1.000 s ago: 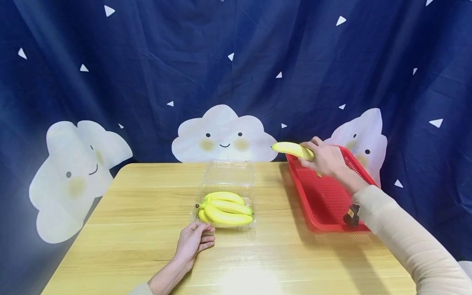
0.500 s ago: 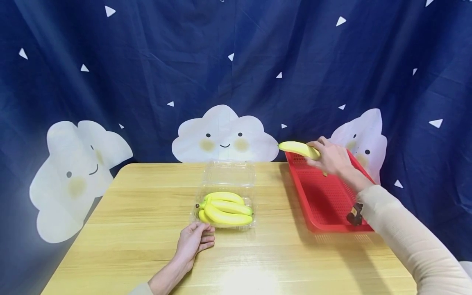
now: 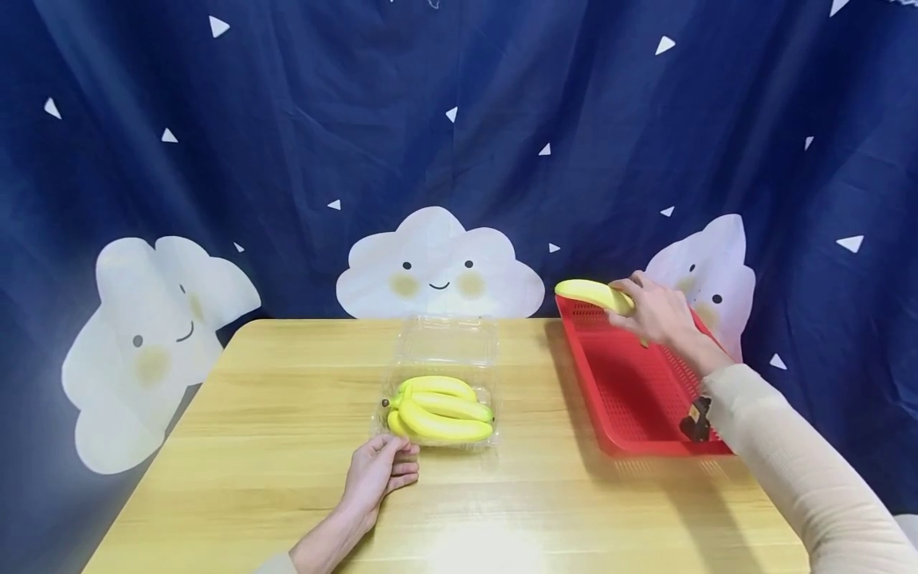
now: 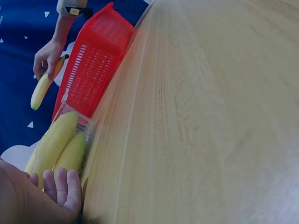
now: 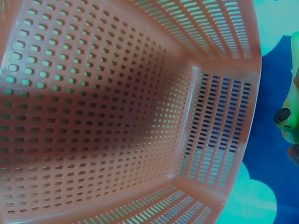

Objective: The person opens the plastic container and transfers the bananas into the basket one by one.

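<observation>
the right hand holds a banana, its fingers and thumb closed around the fruit. the banana's pale tip points left, and its stem end shows just below the hand. in the head view the banana sits high at the far left corner of the red basket; the right wrist view sets it past the far rim, with curtain showing between.

the basket stands on the right of the bench, its floor and walls full of small holes. a clear box lies near the middle of the bench, well apart from the basket, its lid open toward the far side. a bunch of yellow bananas lies in the box, stem to the left.

the left hand is at the box's near left corner, finger ends near the rim; whether they pinch it or only touch it i cannot tell. a pale sleeve covers the right arm, with a small dark device at the cuff. the blue curtain hangs beyond the bench, printed with white clouds and triangles.
</observation>
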A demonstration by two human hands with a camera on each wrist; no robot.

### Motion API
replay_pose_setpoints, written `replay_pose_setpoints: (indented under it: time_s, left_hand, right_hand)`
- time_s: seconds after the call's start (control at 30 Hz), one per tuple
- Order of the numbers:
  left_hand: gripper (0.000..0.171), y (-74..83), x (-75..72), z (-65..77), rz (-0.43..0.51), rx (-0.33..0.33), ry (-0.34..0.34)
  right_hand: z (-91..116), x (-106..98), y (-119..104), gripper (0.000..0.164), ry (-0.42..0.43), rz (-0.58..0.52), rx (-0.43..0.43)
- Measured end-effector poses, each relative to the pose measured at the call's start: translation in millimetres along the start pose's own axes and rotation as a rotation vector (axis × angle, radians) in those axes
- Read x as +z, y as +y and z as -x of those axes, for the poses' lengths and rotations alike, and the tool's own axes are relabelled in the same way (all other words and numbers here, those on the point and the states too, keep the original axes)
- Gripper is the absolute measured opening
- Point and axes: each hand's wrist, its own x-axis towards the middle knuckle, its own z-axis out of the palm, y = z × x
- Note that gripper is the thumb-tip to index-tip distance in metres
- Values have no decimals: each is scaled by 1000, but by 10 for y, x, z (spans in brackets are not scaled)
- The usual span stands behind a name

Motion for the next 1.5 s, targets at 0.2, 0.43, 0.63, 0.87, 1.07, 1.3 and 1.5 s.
replay_pose_setpoints:
  time_s: [0.2, 0.43, 0.63, 0.87, 1.07, 1.3, 1.5]
  left_hand:
    - [13, 10, 8, -14, 2, 7, -2]
    - [14, 4, -7, -23, 9, 18, -15]
    - [15, 1, -7, -24, 9, 9, -21]
    - [15, -22, -9, -48, 8, 10, -17]
    - [16, -23, -12, -34, 10, 16, -17]
    - [14, -24, -11, -21, 11, 10, -10]
    - [16, -32, -22, -41, 14, 10, -11]
  right_hand:
    - [5, 2, 80, 54, -8, 14, 8]
    - [10, 24, 153, 53, -31, 20, 6]
    - [47, 29, 191, 52, -50, 10, 20]
    - [89, 93, 248, 55, -44, 39, -10]
    - [105, 121, 266, 54, -52, 33, -5]
    - [93, 112, 286, 55, -104, 37, -5]
    - [74, 121, 328, 55, -160, 48, -4]
